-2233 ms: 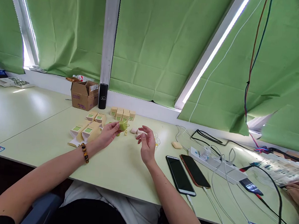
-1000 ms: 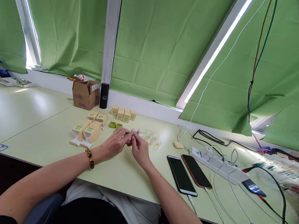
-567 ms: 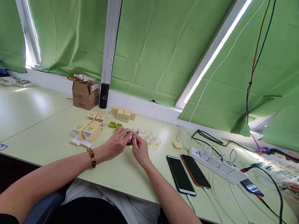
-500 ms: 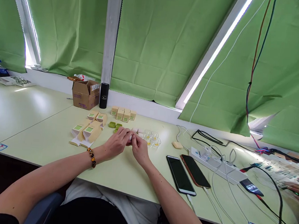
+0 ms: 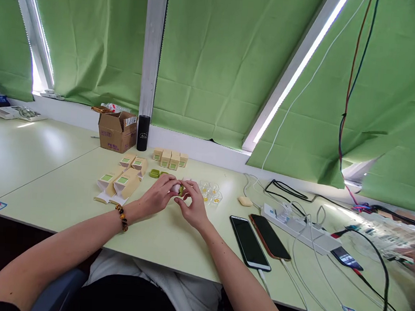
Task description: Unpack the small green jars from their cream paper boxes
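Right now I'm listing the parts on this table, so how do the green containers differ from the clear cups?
Colour: the green containers are solid green, while the clear cups are see-through with yellow spots showing.
Place: the green containers sit just beyond the left hand; the clear cups sit beyond and right of the right hand.
Both are small and grouped on the table.

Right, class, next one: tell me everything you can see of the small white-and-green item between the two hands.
The small white-and-green item is partly hidden by fingers. Its whitish, rounded part looks smooth, perhaps plastic, and is held in the left hand. A green part shows at the end facing the right hand, whose fingers are right at it, though contact is unclear. It appears to be held above the pale table. Whether the two parts are joined cannot be told.
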`<state>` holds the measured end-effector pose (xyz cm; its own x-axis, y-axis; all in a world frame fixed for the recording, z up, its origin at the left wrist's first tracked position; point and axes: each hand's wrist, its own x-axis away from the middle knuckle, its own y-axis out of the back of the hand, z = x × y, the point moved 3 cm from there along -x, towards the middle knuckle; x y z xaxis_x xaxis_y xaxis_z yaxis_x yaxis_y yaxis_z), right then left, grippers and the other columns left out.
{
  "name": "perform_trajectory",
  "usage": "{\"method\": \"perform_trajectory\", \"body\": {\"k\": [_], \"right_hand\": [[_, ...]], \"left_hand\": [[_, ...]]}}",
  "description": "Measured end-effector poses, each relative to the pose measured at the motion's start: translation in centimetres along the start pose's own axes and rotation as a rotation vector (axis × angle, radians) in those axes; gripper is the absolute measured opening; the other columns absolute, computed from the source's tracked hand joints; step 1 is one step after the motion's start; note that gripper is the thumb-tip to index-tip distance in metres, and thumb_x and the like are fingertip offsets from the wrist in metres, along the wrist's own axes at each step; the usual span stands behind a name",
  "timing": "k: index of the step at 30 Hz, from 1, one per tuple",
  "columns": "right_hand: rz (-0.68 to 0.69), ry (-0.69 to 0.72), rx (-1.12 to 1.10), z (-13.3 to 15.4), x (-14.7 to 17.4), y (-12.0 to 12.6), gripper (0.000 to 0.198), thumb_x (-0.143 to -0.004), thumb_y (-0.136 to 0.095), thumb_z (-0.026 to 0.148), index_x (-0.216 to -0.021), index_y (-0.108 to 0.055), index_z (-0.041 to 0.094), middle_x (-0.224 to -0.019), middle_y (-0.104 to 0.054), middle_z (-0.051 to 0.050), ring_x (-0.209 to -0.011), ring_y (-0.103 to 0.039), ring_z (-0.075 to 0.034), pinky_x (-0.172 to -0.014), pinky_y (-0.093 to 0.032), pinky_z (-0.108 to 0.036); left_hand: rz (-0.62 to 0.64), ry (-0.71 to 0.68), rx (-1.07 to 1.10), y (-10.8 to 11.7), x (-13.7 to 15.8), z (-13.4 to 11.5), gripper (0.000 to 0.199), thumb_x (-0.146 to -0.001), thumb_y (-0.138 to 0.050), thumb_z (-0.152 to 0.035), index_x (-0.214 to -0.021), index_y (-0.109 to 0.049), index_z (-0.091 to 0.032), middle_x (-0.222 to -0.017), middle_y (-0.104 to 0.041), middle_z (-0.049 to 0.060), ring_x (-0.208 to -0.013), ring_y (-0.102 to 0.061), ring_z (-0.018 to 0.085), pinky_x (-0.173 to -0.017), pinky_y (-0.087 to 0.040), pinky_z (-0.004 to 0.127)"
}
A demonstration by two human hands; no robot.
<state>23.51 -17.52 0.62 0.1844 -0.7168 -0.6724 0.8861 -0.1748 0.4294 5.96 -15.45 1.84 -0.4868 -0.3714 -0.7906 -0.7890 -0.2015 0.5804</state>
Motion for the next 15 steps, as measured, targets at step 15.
{"method": "perform_trajectory", "body": {"k": [15], "right_hand": [[-0.037, -0.237, -0.055, -3.8, -0.3, 0.3, 0.042, -0.078, -0.070, 0.018, -0.120, -0.066, 0.022, -0.110, -0.073, -0.007, -0.086, -0.069, -0.019, -0.081, -0.061, -0.037]], "left_hand": [[-0.314, 0.264, 0.345, 1.0, -0.5, 1.7, 0.027, -0.102, -0.057, -0.030, -0.124, -0.065, -0.018, -0.123, -0.062, 0.014, -0.116, -0.061, 0.024, -0.103, -0.053, 0.043]]}}
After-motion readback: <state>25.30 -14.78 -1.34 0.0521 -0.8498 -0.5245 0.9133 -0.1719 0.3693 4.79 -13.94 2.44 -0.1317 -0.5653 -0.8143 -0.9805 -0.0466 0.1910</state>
